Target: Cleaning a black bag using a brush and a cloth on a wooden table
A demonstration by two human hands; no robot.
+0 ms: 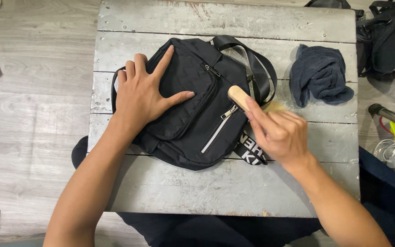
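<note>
**Brushing the black bag, mid-job**

Head view: I had my left hand (145, 93) spread flat on the black bag (193, 100), pinning it to the grey plank table (225, 20). My right hand (277, 132) was closed around a wooden brush (239, 97) at the bag's right edge, beside the zip. I judged the brushing underway; the dark cloth (321, 73) lay untouched.

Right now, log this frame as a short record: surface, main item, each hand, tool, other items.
surface: grey wooden table
main item: black bag, lying flat, silver zip facing up
left hand: spread flat on the bag's front pocket
right hand: gripping a wooden brush over the bag's right side
other items: dark folded cloth on the table, apart from the bag
</note>
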